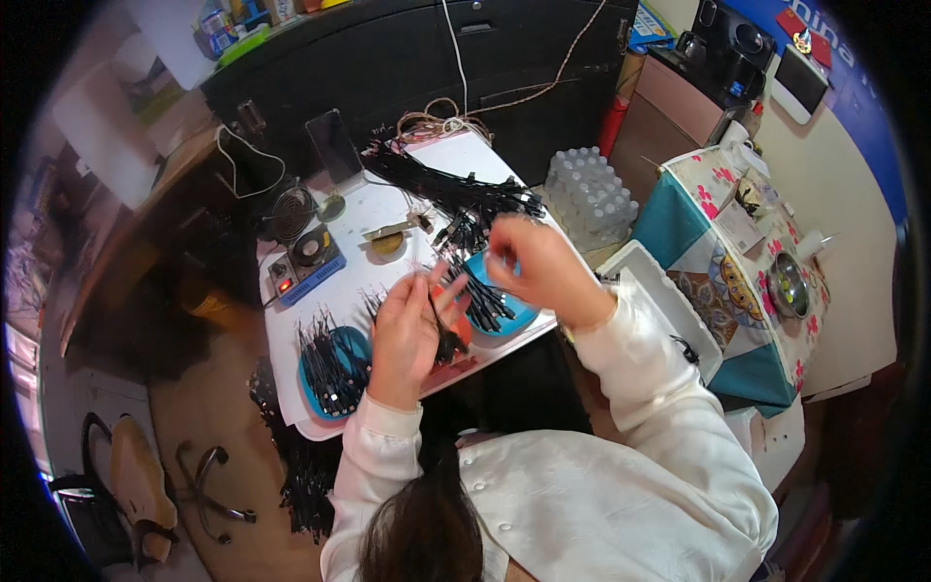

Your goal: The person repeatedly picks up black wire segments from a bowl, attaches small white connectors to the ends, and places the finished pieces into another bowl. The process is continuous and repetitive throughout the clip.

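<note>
My left hand (pixel 407 335) is raised over the front of the white table (pixel 349 228), thumb and forefinger pinched on what looks like a thin black cable (pixel 444 335). Its other fingers are partly spread. Just right of it, my right hand (pixel 538 267) is curled above a blue tray (pixel 519 318); motion smears its fingertips, and whatever they hold cannot be made out. Black cables fill that tray. A second blue tray (pixel 308 373) at the left holds more cables (pixel 330 364) with bare wire ends. Between the trays, an orange-red object (pixel 458 308) is partly hidden by my left hand.
A large bundle of black cables (pixel 436 184) lies at the table's back. A blue soldering station (pixel 308 264) with a lit red switch, a small fan (pixel 291 213) and a round brownish pot (pixel 388 244) stand at the left. Packed bottles (pixel 590 199) sit on the floor at the right.
</note>
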Demonstrator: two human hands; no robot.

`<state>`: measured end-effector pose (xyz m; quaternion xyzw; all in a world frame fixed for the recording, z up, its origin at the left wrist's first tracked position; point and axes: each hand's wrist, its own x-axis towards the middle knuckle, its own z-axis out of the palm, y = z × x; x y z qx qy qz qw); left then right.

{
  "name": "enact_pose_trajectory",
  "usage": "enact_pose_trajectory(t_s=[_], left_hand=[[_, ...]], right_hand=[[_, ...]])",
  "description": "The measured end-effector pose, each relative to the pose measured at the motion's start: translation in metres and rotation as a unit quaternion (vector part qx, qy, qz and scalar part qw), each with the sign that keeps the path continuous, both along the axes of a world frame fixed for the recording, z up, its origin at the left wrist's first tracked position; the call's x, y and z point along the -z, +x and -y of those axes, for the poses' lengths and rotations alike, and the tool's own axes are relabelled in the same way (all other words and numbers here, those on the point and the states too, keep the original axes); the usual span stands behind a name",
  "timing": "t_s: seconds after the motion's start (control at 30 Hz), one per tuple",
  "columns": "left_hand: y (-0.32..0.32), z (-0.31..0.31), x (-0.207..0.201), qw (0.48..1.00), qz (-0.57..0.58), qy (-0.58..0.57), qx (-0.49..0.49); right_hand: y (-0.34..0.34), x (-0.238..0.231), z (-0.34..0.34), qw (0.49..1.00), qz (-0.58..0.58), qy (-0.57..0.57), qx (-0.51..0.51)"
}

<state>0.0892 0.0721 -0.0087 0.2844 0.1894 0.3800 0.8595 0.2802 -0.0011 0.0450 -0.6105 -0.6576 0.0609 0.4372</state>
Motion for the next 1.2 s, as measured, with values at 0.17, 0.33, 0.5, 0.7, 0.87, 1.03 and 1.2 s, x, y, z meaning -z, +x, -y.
enact_pose_trajectory(t_s=[0.17, 0.33, 0.5, 0.7, 0.87, 1.03, 1.2], left_hand=[[0.025, -0.063, -0.021, 0.998, -0.04, 0.042, 0.006], [0.005, -0.047, -0.044, 0.978, -0.017, 0.198, -0.061], [-0.029, 0.026, -0.044, 0.972, -0.058, 0.215, -0.075], [-0.044, 0.07, -0.039, 0.971, -0.065, 0.21, -0.089], [-0.046, 0.075, -0.035, 0.966, -0.081, 0.227, -0.097], [-0.046, 0.077, -0.036, 0.955, -0.119, 0.245, -0.12], [-0.039, 0.085, -0.033, 0.895, -0.186, 0.362, -0.18]], right_hand=[[-0.08, 0.047, 0.089, 0.995, -0.019, -0.072, -0.067], [-0.089, 0.098, 0.111, 0.982, -0.043, -0.128, -0.135], [-0.058, 0.074, 0.088, 0.958, -0.209, -0.16, -0.112], [-0.049, 0.013, 0.046, 0.818, -0.529, -0.096, -0.206], [-0.063, 0.003, 0.038, 0.844, -0.493, -0.069, -0.2], [-0.067, 0.005, 0.039, 0.856, -0.484, -0.058, -0.171], [-0.064, 0.003, 0.044, 0.9, -0.415, -0.062, -0.115]])
